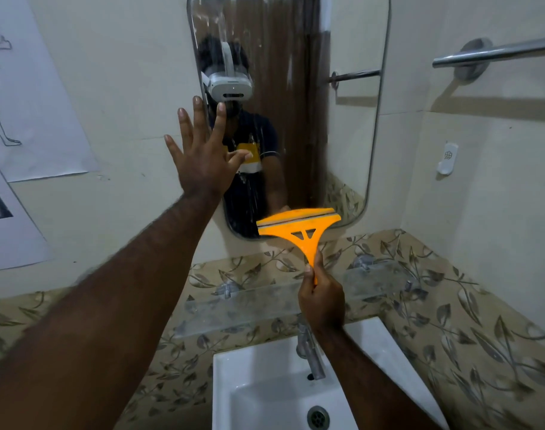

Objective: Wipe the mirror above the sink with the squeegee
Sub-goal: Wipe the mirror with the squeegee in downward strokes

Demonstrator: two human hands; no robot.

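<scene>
**Inspector A:** Starting with the head view, the only one supplied. The mirror (342, 135) hangs on the wall above the sink (265, 367). The right hand (322, 301) has its grip clenched around the handle of the orange squeegee (299, 226), blade uppermost and lying across the mirror's bottom edge, right of centre.

**Inspector B:** And the left hand (203, 156)?

**Inspector A:** Grip released, fingers spread, palm flat against the wall at the mirror's left edge, fingertips overlapping the glass. It holds nothing. I judge it a brace.

**Inspector B:** Condition of the glass?

**Inspector A:** Pale streaks and spots show in the upper left and down the centre. The right-hand strip, which reflects the towel rail (494, 52), looks cleaner, though I cannot tell whether it has been wiped.

**Inspector B:** Progress, then?

**Inspector A:** Incomplete, in my judgement. With the blade at the bottom edge, either a downward pass is finishing or none has begun; one picture does not settle it. The streaked left and centre remain outstanding. Whether the blade touches the glass cannot be confirmed.
</scene>
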